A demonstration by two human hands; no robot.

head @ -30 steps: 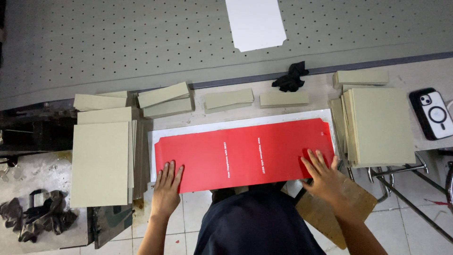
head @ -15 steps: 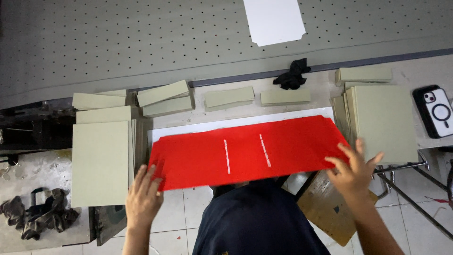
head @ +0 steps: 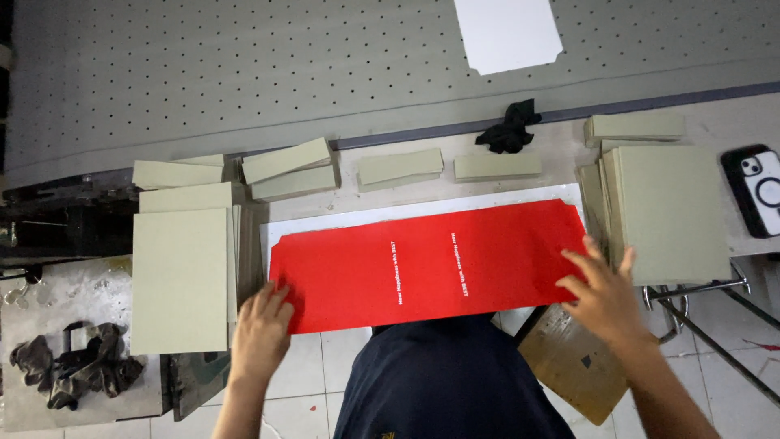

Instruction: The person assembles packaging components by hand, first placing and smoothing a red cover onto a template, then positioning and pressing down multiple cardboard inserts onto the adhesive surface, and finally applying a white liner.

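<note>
A long red printed sheet (head: 422, 264) lies slightly askew over a white stack of sheets (head: 422, 210) on the work table, and its near edge overhangs the table. My left hand (head: 260, 329) grips the sheet's lower-left corner. My right hand (head: 601, 293) holds its right end, with the fingers spread on top. My dark shirt (head: 447, 382) hides the middle of the near edge.
Stacks of grey-green boards stand at the left (head: 180, 276) and right (head: 670, 211), with smaller board strips (head: 402, 167) along the back. Also here are a black rag (head: 510, 128), a phone (head: 760, 189), a white sheet on the perforated bed (head: 508, 32) and a brown board (head: 573, 362).
The red sheet was lifted off the white stack and pulled toward me. My hands shifted from pressing on it to gripping its two ends.
</note>
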